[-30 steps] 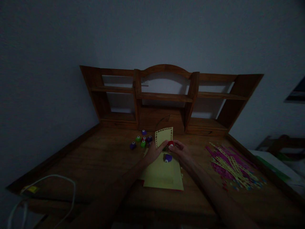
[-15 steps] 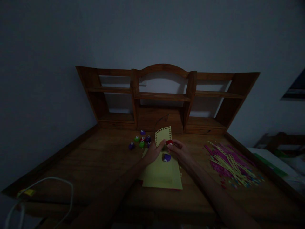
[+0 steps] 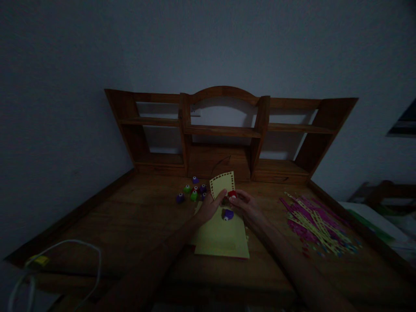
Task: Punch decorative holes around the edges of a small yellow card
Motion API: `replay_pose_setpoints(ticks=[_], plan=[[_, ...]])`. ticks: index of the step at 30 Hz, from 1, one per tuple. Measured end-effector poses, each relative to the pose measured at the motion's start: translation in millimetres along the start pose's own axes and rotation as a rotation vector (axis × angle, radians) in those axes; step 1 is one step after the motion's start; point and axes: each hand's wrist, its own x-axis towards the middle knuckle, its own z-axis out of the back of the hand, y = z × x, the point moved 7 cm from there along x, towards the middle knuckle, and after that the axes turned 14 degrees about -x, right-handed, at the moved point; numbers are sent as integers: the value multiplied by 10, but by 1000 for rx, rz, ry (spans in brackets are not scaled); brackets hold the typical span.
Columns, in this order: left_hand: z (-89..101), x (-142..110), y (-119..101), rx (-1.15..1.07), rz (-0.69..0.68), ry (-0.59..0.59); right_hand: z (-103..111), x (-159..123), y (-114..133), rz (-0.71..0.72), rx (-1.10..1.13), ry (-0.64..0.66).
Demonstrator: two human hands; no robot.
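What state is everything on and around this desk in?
Left hand: holding the holed sheet
Right hand: gripping the red gadget
Holed sheet: raised, punched along its edges
Red gadget: held
Purple gadget: lying on yellow paper
Yellow paper: flat
Yellow strips: punched, loosely heaped
White cable: loosely curved
Right drawer: shut

Matt, smooth-looking paper sheets (image 3: 221,236); wooden desk (image 3: 130,216) with visible grain.

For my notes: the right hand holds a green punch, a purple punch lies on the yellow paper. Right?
The head view shows the right hand holding a red punch, not green; a purple punch does lie on the yellow paper.
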Motion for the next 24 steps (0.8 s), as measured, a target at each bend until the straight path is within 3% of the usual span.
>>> replay_pose_setpoints(ticks=[16, 24], plan=[[-90, -25, -63, -14, -40, 64, 70, 25, -37, -21, -42, -8], [-133, -37, -46, -4, -37, 92, 90, 10, -97, -35, 72, -74]])
